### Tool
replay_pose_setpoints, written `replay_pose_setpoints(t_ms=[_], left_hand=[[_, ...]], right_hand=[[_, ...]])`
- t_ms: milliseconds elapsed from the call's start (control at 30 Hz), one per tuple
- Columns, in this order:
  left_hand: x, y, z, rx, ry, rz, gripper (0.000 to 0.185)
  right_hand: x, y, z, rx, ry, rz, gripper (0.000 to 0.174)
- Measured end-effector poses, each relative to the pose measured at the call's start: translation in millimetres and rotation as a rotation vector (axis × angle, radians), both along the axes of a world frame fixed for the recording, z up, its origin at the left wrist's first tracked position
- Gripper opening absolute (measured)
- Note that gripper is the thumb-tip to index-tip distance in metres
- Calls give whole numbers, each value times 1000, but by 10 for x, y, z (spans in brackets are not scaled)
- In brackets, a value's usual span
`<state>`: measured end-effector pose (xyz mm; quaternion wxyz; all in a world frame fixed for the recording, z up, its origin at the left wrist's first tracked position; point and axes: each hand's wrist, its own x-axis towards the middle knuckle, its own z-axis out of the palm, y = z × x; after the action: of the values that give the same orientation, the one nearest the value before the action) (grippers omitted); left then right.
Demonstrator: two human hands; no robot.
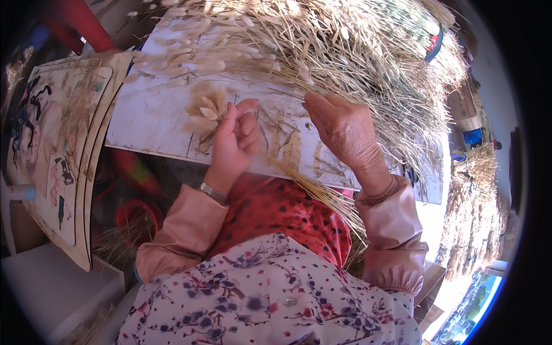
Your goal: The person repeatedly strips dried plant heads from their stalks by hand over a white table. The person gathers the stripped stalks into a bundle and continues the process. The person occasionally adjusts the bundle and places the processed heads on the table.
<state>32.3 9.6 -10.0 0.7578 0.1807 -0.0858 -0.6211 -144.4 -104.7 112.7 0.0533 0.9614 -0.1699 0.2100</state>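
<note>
My left hand [237, 140] is closed around a bunch of dried bunny-tail grass [208, 111] above the near edge of a white worktop [144, 114]. The fluffy heads fan out to the left of the thumb. Their straw-coloured stems [308, 183] run down to the right, below the worktop's edge and over my lap. At the front of a large heap of dried grass stalks [345, 51], my right hand [345, 125] has its fingers bent together, pointing left. Thin stalks pass by its fingertips; whether it pinches one cannot be made out.
Stacked boards [97, 116] with dark strips on them stand at the left. Beneath them is a pale box [64, 289], with a red bucket [138, 217] nearby. Bundled dried stalks [470, 220] line the right side. Loose fluffy heads [181, 56] overhang the worktop's back left.
</note>
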Motion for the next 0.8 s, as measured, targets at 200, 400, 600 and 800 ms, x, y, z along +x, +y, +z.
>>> replay_pose_setpoints(t_ms=[200,400,600,800], left_hand=[[-17,16,39,3,-15,30,32],[-4,60,1,-7,-28,94,14],[93,44,-21,-32,-7,116,10],[145,31,-59,-49,6,126,10]], right_hand=[[-148,244,-412,32,125,-30,17],[-605,-14,-559,1,133,-162,14],[-1497,-262,-506,25,237,-387,10],[-1882,-386,-166,155,431,-878,33]])
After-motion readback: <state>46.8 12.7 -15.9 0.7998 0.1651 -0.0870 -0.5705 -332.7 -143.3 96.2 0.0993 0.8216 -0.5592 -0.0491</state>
